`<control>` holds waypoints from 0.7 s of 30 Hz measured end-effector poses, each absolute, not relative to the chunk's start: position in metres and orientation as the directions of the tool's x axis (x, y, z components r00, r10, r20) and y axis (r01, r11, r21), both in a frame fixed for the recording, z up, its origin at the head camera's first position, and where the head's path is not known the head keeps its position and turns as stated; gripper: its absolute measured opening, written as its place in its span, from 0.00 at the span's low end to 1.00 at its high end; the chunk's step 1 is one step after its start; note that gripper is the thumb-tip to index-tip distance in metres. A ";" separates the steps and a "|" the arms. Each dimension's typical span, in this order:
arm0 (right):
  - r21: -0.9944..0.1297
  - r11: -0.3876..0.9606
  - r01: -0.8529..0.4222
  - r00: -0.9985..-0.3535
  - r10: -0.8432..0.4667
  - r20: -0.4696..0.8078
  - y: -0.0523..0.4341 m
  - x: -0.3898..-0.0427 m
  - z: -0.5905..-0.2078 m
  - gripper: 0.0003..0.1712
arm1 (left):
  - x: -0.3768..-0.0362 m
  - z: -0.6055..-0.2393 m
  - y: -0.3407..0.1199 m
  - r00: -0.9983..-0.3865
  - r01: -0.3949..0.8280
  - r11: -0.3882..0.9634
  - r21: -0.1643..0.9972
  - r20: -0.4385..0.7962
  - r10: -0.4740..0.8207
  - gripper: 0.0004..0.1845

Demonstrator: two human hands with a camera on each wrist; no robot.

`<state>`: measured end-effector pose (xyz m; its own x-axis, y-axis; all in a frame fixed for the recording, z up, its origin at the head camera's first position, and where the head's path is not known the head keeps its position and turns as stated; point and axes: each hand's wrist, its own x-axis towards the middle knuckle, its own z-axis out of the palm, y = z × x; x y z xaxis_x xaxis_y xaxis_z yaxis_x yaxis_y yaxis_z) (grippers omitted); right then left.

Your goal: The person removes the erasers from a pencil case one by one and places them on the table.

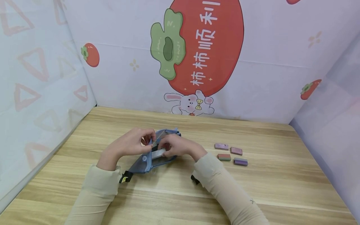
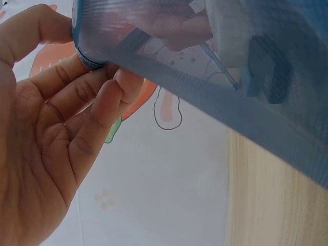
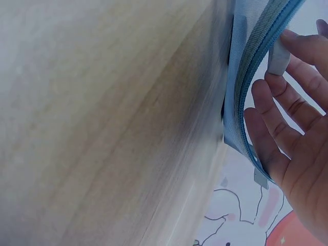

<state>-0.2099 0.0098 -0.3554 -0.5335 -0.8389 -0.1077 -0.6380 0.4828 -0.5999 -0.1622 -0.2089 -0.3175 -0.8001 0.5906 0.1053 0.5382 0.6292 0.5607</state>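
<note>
Between both hands' fingers sits a blue pouch [image 1: 153,154]: left hand [image 1: 130,144] pinches its rim, right hand [image 1: 175,147] grips a half-hidden white piece [image 1: 158,153].

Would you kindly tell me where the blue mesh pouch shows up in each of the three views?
Head: the blue mesh pouch lies centre, between both hands on the table.
Left wrist: it fills the top and right, its edge pinched by the fingers.
Right wrist: its zipper edge runs down the upper right.
Shared landmark: the rabbit drawing on the backdrop.
</note>
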 end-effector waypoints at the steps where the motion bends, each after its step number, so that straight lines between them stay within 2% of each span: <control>1: -0.598 0.481 -0.641 -0.534 -0.839 -0.103 0.011 -0.209 -0.355 0.13 | -0.162 -0.318 -0.209 -0.800 0.538 0.630 0.560 0.105 0.590 0.08; 21: -0.625 0.470 -0.624 -0.564 -0.824 -0.057 0.024 -0.204 -0.352 0.12 | -0.163 -0.318 -0.208 -0.801 0.537 0.632 0.559 0.103 0.589 0.07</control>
<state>-0.2039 0.0239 -0.3515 -0.5639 -0.8239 -0.0569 -0.6236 0.4699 -0.6248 -0.1632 -0.2081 -0.3184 -0.8012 0.5894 0.1033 0.5368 0.6317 0.5592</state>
